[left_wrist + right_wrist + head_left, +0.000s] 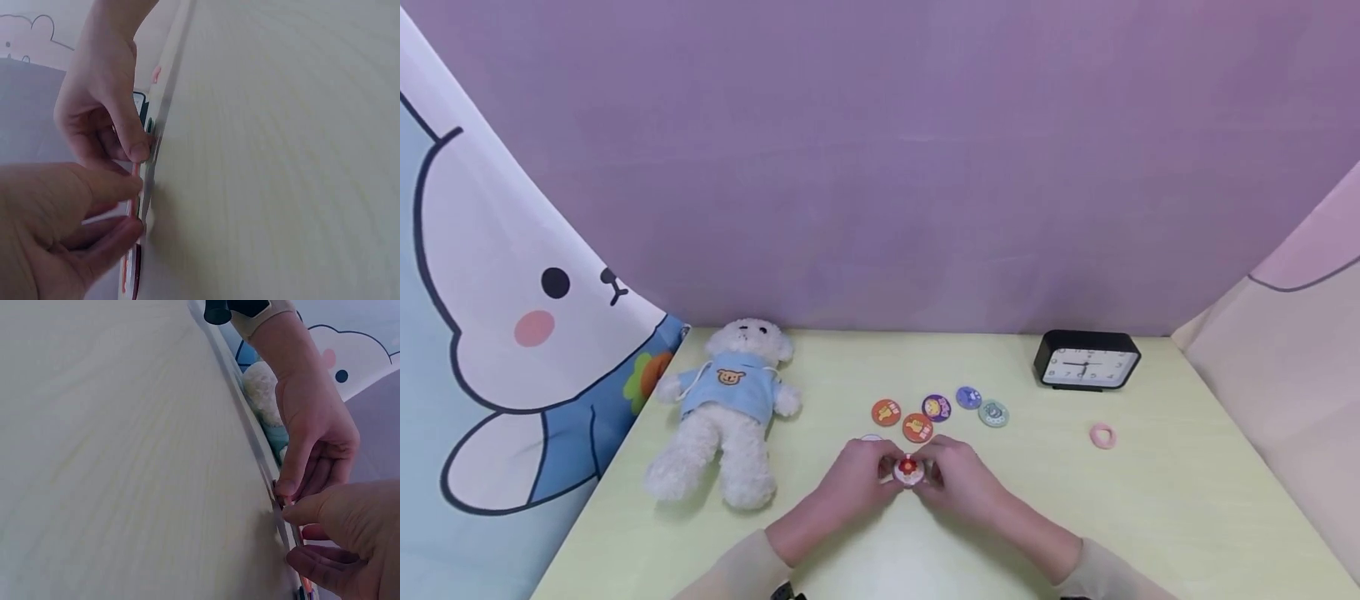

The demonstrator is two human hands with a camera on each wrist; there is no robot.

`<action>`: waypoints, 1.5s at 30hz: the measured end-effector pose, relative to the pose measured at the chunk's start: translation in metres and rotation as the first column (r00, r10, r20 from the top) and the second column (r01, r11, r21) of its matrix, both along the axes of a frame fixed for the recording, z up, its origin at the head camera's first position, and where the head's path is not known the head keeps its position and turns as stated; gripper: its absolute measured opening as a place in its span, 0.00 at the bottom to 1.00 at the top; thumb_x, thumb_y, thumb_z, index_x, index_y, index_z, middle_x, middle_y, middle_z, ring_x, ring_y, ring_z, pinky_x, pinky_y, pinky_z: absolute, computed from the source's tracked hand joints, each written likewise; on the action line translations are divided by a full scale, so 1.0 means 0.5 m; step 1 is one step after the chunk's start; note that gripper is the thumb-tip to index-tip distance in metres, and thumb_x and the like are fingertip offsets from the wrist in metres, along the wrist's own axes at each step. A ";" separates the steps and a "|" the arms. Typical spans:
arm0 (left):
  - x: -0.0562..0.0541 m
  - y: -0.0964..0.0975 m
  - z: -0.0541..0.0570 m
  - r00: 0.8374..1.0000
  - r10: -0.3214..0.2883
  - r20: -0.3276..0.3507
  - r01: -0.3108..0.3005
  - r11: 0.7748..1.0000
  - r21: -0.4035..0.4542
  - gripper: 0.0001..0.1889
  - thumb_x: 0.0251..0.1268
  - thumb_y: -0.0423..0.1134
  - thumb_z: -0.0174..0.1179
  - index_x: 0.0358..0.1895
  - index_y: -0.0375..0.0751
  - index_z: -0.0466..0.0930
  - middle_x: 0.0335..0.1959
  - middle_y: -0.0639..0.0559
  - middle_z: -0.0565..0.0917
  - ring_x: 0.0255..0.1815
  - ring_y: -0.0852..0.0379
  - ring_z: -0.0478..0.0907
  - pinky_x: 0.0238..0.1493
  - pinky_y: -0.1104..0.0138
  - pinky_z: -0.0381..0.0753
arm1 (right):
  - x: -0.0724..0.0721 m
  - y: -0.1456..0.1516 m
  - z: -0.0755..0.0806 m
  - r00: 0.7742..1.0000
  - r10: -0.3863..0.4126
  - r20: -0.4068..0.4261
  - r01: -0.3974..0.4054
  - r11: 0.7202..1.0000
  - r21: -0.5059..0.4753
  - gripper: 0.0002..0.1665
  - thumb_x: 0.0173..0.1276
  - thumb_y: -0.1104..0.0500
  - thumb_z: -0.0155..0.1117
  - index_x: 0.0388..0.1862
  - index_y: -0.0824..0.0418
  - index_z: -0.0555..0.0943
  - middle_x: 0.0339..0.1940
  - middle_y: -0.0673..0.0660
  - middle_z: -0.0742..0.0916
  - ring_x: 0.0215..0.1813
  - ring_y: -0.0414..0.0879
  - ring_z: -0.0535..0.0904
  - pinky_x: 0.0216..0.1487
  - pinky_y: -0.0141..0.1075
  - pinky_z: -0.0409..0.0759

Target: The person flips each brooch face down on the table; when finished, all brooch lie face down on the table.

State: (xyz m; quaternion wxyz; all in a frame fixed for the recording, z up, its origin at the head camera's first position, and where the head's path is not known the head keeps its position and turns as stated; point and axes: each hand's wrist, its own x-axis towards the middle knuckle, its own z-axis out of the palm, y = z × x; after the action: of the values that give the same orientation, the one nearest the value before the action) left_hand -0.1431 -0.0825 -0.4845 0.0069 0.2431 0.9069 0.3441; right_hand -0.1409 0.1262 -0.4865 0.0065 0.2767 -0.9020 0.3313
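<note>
Both hands meet at a small round badge (909,472) with a red flower on a pale face, low over the table. My left hand (863,477) pinches its left edge between thumb and fingers. From the other side, my right hand (958,477) pinches the right edge. Seen from the left wrist, the left hand (56,225) is close by, with the right hand (103,94) opposite. Just beyond the hands lie two orange badges (886,412) with thumbs-up pictures and a purple badge (936,407). A whitish disc (871,437) is mostly hidden behind the left hand.
Farther right are a blue badge (968,397) and a green badge (994,413). A white plush toy (730,417) in a blue top lies at the left. At the back right stands a black clock (1087,361), with a pink ring (1102,436) in front of it.
</note>
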 end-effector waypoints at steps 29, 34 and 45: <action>0.020 -0.009 0.054 0.891 0.077 -0.448 0.073 0.949 0.308 0.25 0.49 0.32 0.84 0.54 0.43 0.89 0.42 0.51 0.93 0.40 0.58 0.85 0.42 0.76 0.86 | 0.014 0.024 0.068 0.994 -0.045 0.095 0.085 0.871 -0.483 0.08 0.73 0.66 0.71 0.49 0.63 0.90 0.34 0.59 0.93 0.27 0.40 0.87 0.29 0.32 0.89; 0.023 -0.005 0.056 0.908 0.062 -0.414 0.062 0.958 0.279 0.28 0.49 0.34 0.84 0.57 0.41 0.89 0.50 0.50 0.93 0.43 0.57 0.86 0.43 0.75 0.87 | 0.010 0.021 0.074 0.987 -0.040 0.153 0.110 0.869 -0.483 0.12 0.75 0.65 0.69 0.55 0.62 0.87 0.33 0.57 0.92 0.27 0.41 0.85 0.28 0.32 0.87; 0.019 -0.007 0.053 0.912 0.020 -0.411 0.098 0.959 0.265 0.28 0.49 0.35 0.84 0.56 0.35 0.88 0.52 0.43 0.91 0.47 0.51 0.89 0.44 0.68 0.92 | 0.005 0.025 0.075 0.981 -0.060 0.184 0.136 0.890 -0.436 0.13 0.75 0.66 0.68 0.56 0.60 0.86 0.32 0.55 0.91 0.27 0.48 0.85 0.27 0.31 0.85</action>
State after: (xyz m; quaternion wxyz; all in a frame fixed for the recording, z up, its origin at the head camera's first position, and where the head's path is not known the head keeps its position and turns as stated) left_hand -0.1334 -0.0860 -0.4582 -0.2107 0.3264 0.8252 0.4100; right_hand -0.1383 0.1385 -0.4490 0.0116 0.1932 -0.8121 0.5504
